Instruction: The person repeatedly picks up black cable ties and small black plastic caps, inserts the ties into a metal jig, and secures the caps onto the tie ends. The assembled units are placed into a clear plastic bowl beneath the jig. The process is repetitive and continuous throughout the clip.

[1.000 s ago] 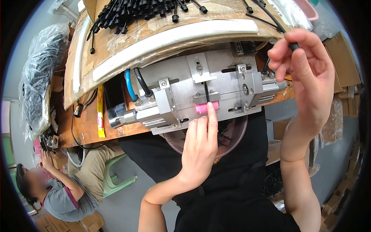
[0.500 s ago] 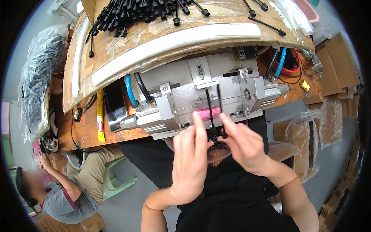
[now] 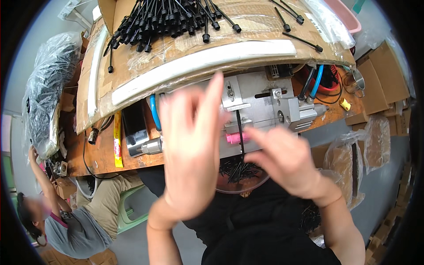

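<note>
My left hand (image 3: 190, 141) is raised over the left part of a metal clamping fixture (image 3: 260, 104). Its index finger points up toward the cardboard edge; the other fingers are smeared by motion, and whether they hold anything is hidden. Right of the fixture's middle, my right hand (image 3: 285, 161) has its thumb and index finger apart, with nothing visible between them. A thin black rod (image 3: 240, 126) stands in the fixture, crossing a pink block (image 3: 234, 138). Below it, in front of me, sits a clear bowl (image 3: 236, 191) with many thin black pieces.
Cardboard (image 3: 185, 66) above the fixture carries a pile of black rods with thick ends (image 3: 172, 22). A yellow packet (image 3: 118, 141) and a dark phone-like slab (image 3: 134, 130) lie on the wooden table (image 3: 99, 152). At the left sits another person (image 3: 77, 229).
My left hand has moved up and left over the fixture. My right hand has shifted slightly right. A second black rod beside the first no longer shows. The seated person's arm has risen.
</note>
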{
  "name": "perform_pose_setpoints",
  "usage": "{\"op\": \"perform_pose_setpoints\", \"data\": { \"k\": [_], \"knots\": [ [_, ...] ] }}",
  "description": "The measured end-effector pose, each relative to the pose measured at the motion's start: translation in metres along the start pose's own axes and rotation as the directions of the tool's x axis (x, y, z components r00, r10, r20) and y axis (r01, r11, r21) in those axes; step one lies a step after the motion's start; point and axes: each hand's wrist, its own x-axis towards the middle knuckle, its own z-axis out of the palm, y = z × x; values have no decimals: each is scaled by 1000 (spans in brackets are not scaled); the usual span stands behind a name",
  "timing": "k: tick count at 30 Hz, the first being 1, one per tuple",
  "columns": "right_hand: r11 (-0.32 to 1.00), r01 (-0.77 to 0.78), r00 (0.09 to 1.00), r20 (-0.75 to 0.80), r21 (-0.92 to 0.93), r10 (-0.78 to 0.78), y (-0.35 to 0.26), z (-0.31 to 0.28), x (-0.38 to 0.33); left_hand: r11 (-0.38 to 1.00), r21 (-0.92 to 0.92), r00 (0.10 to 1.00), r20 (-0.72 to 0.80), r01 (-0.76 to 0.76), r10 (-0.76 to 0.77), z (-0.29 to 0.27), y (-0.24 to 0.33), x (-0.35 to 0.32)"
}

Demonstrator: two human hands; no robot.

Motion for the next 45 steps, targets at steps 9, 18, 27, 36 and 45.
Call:
{"op": "perform_pose_setpoints", "data": {
  "k": [9, 18, 27, 36, 45],
  "knots": [
    [950, -116, 989, 49, -291, 136, 83, -40, 174, 881, 215, 907, 87, -421, 413, 28, -59, 142],
    [904, -262, 964, 132, 339, 230, 91, -76, 156, 920, 94, 921, 129, -380, 368, 30, -68, 138],
    [839, -138, 941, -194, 527, 277, 46, -108, 109, 955, -148, 948, 150, -258, 280, -1, -43, 93],
    [773, -37, 943, -234, 634, 237, 56, -74, 46, 997, -83, 1000, 31, -4, 7, 14, 11, -73],
    [780, -38, 919, -285, 624, 273, 23, -62, 21, 996, 89, 963, 269, -25, 0, 52, 26, -94]
  ]
}}
